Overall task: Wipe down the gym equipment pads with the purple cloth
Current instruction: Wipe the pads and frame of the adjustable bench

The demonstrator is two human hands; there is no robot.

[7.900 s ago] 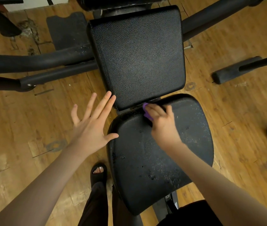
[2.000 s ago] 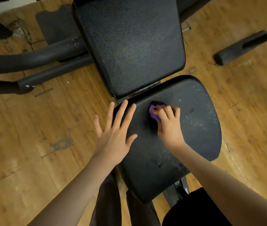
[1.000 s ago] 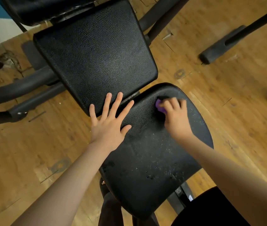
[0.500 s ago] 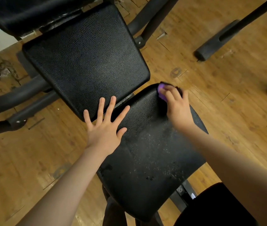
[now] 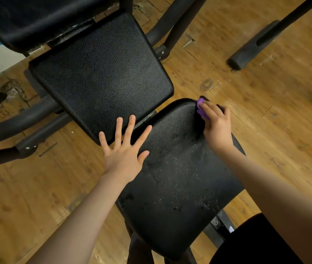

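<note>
Purple cloth (image 5: 201,109) now at far right corner of seat pad (image 5: 180,178) — carried there from mid-pad, clamped under curled right hand (image 5: 217,124). Left hand (image 5: 125,149) flat, fingers spread, across seat's far edge. Near half speckled — judged unwiped.

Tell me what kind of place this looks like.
Probably a gym: a padded black seat and back pad on a tube frame, over a worn wood floor, with another machine's foot nearby.
</note>
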